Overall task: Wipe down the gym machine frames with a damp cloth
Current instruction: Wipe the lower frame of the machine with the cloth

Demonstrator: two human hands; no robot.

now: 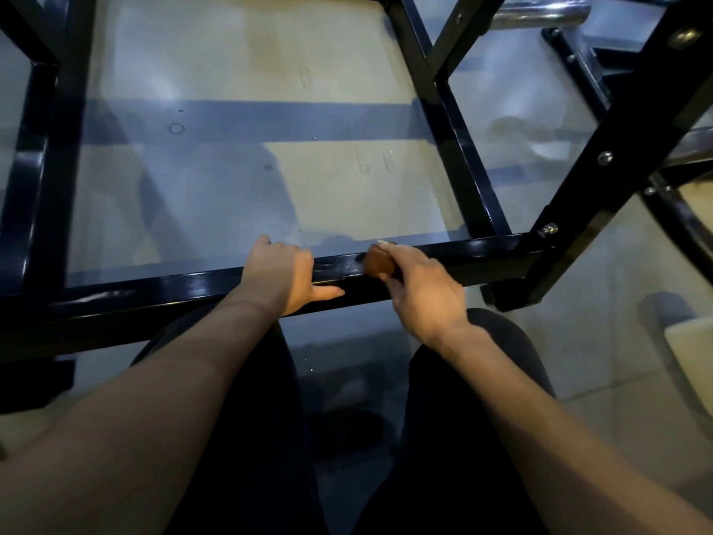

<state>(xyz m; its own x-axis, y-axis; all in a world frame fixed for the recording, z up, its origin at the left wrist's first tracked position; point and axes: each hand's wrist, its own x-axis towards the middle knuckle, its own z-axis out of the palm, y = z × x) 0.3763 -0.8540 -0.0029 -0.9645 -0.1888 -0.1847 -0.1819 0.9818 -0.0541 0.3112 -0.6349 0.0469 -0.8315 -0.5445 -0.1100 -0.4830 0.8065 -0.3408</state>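
A black steel machine frame (154, 291) runs as a low horizontal bar across the view, with side rails going away from me. My left hand (281, 274) grips this bar, fingers curled over its far edge and thumb lying along the near face. To its right, my right hand (418, 287) holds a small bunched brown cloth (380, 260) and presses it onto the top of the same bar. The bar's surface between my hands looks glossy and wet.
Pale tiled floor (250, 71) shows through the frame. A diagonal black upright with bolts (605, 156) rises at the right, a chrome bar (540, 11) lies at the top right. My dark-clothed legs (250, 438) are below the bar.
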